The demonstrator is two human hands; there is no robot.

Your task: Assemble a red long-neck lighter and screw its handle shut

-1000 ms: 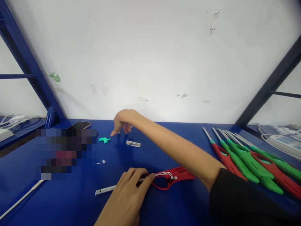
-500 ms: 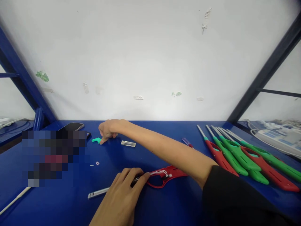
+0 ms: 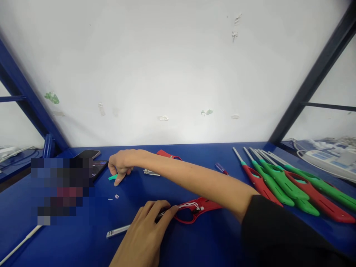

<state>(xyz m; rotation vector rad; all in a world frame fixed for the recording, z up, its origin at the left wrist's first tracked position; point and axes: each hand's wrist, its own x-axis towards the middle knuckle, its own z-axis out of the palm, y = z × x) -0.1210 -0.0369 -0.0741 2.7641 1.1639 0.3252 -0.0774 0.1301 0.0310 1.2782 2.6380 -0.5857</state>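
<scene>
My left hand [image 3: 146, 231] is closed around an opened red gas lighter [image 3: 211, 204] low in the middle, near where its metal barrel [image 3: 118, 231] meets the body. White wires [image 3: 191, 204] show inside the red shell. Stretched across to the left, my right hand [image 3: 121, 165] pinches a small turquoise trigger [image 3: 112, 177] between thumb and fingers, at the tabletop. Right of that hand lies a clear fuel tank [image 3: 151, 172], partly behind the forearm. A loose red shell half [image 3: 167, 154] shows beyond the forearm.
Several assembled red and green lighters [image 3: 280, 185] lie at the right. A screwdriver [image 3: 221, 168] lies left of them. Tiny parts [image 3: 116, 196] sit left of centre. Phones [image 3: 88, 154] and a white cable [image 3: 20, 243] are at the left, beside a blurred patch. A wall stands behind.
My right hand has shifted slightly left and its fingers have come around the turquoise trigger. The view has moved a little, revealing the red shell half. My left hand keeps its hold.
</scene>
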